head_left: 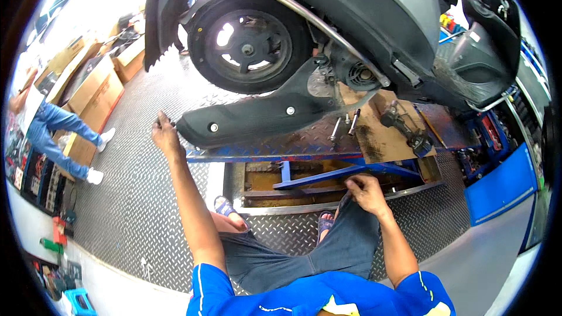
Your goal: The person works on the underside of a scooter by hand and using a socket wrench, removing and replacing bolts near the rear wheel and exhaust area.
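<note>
We see the left hand [165,136] raised, its fingers [160,122] pinched on a small dark tool [165,122] just beside the rear tip of the scooter's black engine cover [257,118]. The right hand [366,192] rests on our knee near the blue lift frame [345,171], fingers curled together, holding nothing we can make out. The cover sits under the rear wheel [246,41] of the grey scooter [374,6], which stands on the lift's surface [304,143]. Loose bolts [344,126] lie there by a cardboard sheet [380,134]. A person in jeans [55,131] stands far left beside cardboard boxes [96,90].
</note>
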`<state>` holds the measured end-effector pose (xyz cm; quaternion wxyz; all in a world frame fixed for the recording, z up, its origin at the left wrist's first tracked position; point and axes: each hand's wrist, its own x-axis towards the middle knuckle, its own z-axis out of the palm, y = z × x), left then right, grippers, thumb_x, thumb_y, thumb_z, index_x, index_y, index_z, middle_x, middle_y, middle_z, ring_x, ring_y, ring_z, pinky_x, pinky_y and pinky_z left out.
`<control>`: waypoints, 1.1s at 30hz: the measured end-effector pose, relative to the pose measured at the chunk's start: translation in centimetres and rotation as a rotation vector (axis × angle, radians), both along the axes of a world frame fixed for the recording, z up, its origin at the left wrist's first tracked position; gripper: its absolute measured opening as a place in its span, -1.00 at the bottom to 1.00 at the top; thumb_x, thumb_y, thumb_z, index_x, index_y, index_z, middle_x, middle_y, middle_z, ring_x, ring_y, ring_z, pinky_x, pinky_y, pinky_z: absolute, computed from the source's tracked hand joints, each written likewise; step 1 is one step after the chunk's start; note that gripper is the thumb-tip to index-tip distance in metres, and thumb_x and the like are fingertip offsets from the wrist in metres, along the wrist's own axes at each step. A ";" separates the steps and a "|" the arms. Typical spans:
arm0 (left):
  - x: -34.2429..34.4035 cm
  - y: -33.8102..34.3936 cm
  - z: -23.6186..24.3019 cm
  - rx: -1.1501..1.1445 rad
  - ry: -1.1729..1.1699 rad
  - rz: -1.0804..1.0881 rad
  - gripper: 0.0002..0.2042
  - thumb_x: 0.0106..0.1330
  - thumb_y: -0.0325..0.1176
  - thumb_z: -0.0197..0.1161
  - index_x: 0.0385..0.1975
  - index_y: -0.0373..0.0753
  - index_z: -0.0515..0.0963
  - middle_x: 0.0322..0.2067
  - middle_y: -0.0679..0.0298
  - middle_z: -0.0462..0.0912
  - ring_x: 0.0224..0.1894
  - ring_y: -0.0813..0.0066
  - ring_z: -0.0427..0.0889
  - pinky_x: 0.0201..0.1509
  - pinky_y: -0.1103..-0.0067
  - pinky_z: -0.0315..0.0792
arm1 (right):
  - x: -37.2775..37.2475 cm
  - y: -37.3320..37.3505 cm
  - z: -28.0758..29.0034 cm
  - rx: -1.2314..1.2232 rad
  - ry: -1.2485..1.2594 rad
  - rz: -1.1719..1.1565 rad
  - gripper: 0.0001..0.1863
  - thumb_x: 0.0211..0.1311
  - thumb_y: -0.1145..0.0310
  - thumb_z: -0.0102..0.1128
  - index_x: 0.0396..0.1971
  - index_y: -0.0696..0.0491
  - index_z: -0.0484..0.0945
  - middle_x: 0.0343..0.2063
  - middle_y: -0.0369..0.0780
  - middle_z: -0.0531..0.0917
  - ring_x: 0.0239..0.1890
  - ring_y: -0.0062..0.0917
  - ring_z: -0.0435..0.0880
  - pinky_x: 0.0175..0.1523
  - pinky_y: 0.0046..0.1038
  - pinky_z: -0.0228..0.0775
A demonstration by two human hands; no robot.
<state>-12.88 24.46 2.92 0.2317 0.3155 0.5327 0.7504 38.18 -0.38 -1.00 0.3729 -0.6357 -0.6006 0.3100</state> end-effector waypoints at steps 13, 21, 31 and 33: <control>0.7 -0.6 -2.5 -0.042 0.036 -0.006 -0.55 0.61 -0.05 0.00 -0.17 -0.40 0.58 -0.35 0.24 0.61 -0.35 0.55 0.49 -0.28 0.55 0.39 | -7.1 6.7 1.4 -0.214 -0.191 0.457 -0.66 0.43 0.19 0.29 -0.05 0.17 0.67 -0.38 -0.16 0.73 -0.31 -0.48 0.66 -0.13 -0.38 0.49; 2.6 -2.0 -1.7 -0.005 0.181 -0.050 -0.48 0.66 0.01 -0.10 -0.40 -0.33 0.51 -0.47 0.32 0.52 -0.39 0.56 0.41 -0.24 0.52 0.39 | -6.0 13.5 -1.9 -0.290 0.242 0.462 -0.53 0.49 -0.01 0.18 -0.33 0.17 0.62 -0.51 -0.29 0.65 -0.54 -0.64 0.59 -0.39 -0.46 0.44; 3.7 -0.4 0.6 -0.077 -0.016 -0.044 -0.44 0.62 -0.04 -0.07 -0.60 -0.31 0.49 -0.55 0.28 0.55 -0.52 0.51 0.46 -0.38 0.46 0.41 | -2.3 18.8 1.3 -0.357 0.674 0.364 -0.50 0.40 -0.08 0.29 -0.07 0.12 0.68 -0.31 -0.30 0.70 -0.32 -0.63 0.64 -0.35 -0.50 0.50; 1.9 0.6 -0.9 -0.041 -0.064 -0.094 -0.48 0.62 -0.07 -0.03 -0.50 -0.37 0.55 -0.49 0.25 0.61 -0.51 0.49 0.52 -0.37 0.47 0.46 | -1.7 19.2 1.7 -0.379 0.673 0.350 -0.52 0.35 -0.06 0.35 -0.09 0.10 0.67 -0.21 -0.29 0.73 -0.26 -0.59 0.65 -0.31 -0.44 0.50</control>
